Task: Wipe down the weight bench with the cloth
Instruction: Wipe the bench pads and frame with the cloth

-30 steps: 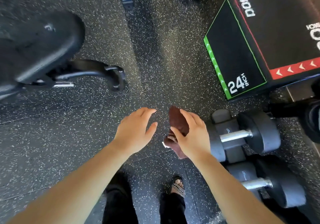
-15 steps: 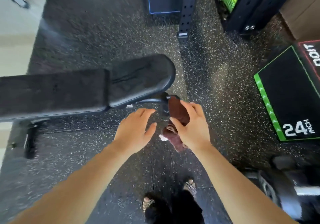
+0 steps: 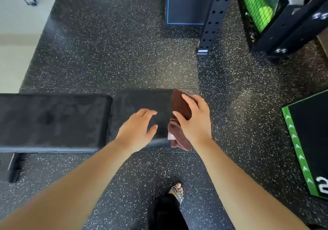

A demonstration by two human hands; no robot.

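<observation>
The right hand [image 3: 194,121] grips a bunched brown cloth [image 3: 180,116] between thumb and fingers over the right end of the weight bench [image 3: 53,121], while the left hand [image 3: 136,131] hovers above the bench's seat pad, fingers spread and empty. The black bench runs leftward across the speckled floor [image 3: 106,55]. Beyond the bench stands a rack upright [image 3: 213,18]; right of the bench lies a green-edged box [image 3: 308,144].

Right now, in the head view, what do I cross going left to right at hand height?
Long bench pad → short bench pad with the open left hand over it → brown cloth held in the right hand at the bench's end → speckled floor → green-edged plyo box.
</observation>
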